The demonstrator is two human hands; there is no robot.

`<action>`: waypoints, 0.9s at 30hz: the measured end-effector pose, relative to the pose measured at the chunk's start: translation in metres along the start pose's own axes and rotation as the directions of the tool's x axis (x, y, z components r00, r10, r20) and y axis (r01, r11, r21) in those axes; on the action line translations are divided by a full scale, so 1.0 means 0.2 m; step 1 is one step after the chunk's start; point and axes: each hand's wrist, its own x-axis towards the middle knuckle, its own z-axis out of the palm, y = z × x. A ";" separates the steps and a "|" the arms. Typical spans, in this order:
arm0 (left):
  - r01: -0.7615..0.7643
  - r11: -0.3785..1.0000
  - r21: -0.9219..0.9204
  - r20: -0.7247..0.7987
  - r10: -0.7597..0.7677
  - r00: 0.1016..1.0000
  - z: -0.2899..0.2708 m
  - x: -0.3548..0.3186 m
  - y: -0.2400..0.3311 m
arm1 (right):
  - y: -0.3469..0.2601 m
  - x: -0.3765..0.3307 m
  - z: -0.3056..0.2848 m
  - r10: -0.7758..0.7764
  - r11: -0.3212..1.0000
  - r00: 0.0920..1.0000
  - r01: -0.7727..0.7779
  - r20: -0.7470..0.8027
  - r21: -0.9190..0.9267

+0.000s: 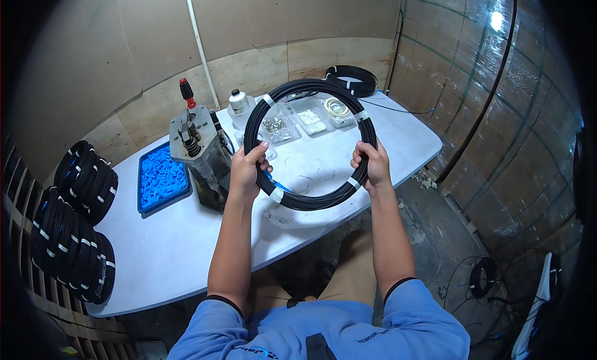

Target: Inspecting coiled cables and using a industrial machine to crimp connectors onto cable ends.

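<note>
Both hands, left hand (244,170) and right hand (372,167), grip a black cable coil (309,143) above the table's (186,235) near edge; it appears fully wound and taped, with finished coils (74,217) stacked at the left end.

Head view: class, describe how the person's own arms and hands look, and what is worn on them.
Both forearms are bare. The left hand and right hand wear no gloves. Short blue sleeves with dark edging cover the upper arms. No watch, ring or band shows.
</note>
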 end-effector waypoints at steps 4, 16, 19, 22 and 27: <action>0.006 1.000 0.018 -0.009 -0.006 1.000 0.00 0.00 -0.01 | 0.00 0.01 0.01 0.000 1.000 1.000 -0.001 -0.028 -0.022; -0.061 0.970 0.237 0.042 0.052 0.998 -0.06 -0.02 -0.02 | -0.05 0.04 -0.06 0.008 0.996 0.992 -0.020 0.127 0.088; -0.101 0.932 0.349 0.165 0.045 0.985 -0.02 -0.03 0.08 | -0.15 0.13 -0.13 -0.008 1.000 0.959 0.008 0.284 0.000; -0.208 0.916 0.343 0.338 0.086 0.937 0.10 -0.06 0.23 | -0.31 0.18 -0.09 0.083 0.972 0.911 0.014 0.404 -0.233; -0.070 0.859 0.508 0.256 -0.073 0.964 0.17 -0.05 0.21 | -0.43 0.27 -0.02 0.290 0.922 0.803 -0.088 0.521 -0.377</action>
